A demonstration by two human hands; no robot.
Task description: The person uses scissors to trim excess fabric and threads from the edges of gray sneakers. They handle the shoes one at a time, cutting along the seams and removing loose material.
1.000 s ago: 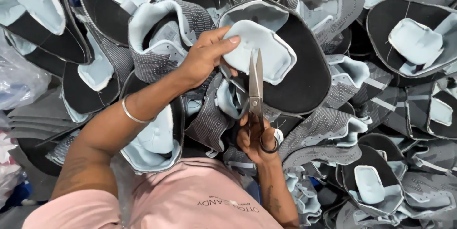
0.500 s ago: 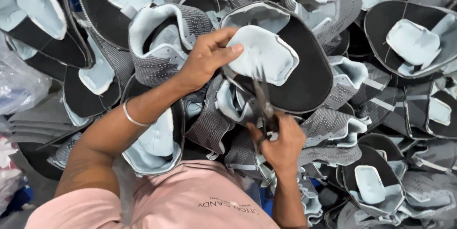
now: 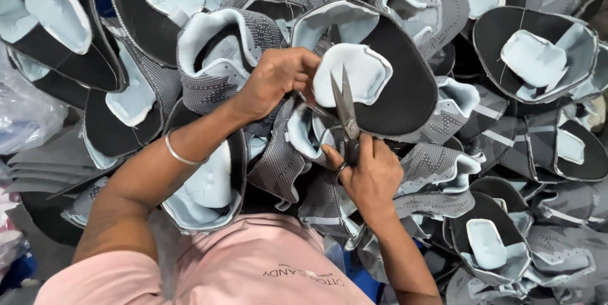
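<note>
My left hand (image 3: 273,81) grips the edge of a shoe upper (image 3: 392,83), a black piece with a pale blue padded lining and a grey knit rim. A silver bangle (image 3: 178,154) circles that wrist. My right hand (image 3: 370,175) holds a pair of steel scissors (image 3: 345,112) by the handles. The blades point up and stand slightly apart, with their tips at the lining's lower left edge, close to my left fingers.
Several more grey, black and pale blue shoe uppers (image 3: 535,58) are piled all around and under my arms. A clear plastic bag (image 3: 28,112) lies at the left. My pink shirt (image 3: 253,270) fills the bottom of the view.
My left hand has curled tighter onto the upper's edge. The scissors, tilted and blurred half a second ago, now stand upright with the blades at the lining.
</note>
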